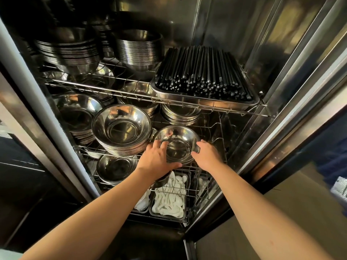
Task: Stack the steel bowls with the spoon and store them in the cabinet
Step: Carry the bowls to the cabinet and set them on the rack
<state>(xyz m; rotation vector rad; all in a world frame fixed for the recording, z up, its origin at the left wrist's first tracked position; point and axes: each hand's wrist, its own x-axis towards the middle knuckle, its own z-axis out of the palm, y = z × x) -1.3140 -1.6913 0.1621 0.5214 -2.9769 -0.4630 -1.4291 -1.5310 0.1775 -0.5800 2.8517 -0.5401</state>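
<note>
- While both arms reach into the cabinet (293,53), I see my left hand (156,158) and right hand (206,154) gripping the steel bowl (176,145) by its near rim, fingers curled over either side.
- It sits at the middle wire shelf (216,126), right part, just beside the bowl stack (122,128) on its left.
- Overhead, the chopstick tray (204,79) hangs over the right front corner.
- Below lie white spoons (169,201) in trays.

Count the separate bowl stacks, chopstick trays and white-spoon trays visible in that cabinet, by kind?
Steel bowl stacks: about 8, counting the bowl that both hands hold; the dark back hides some
Black chopstick tray: 1
White spoon trays: 2 clear
Total: about 11
</note>
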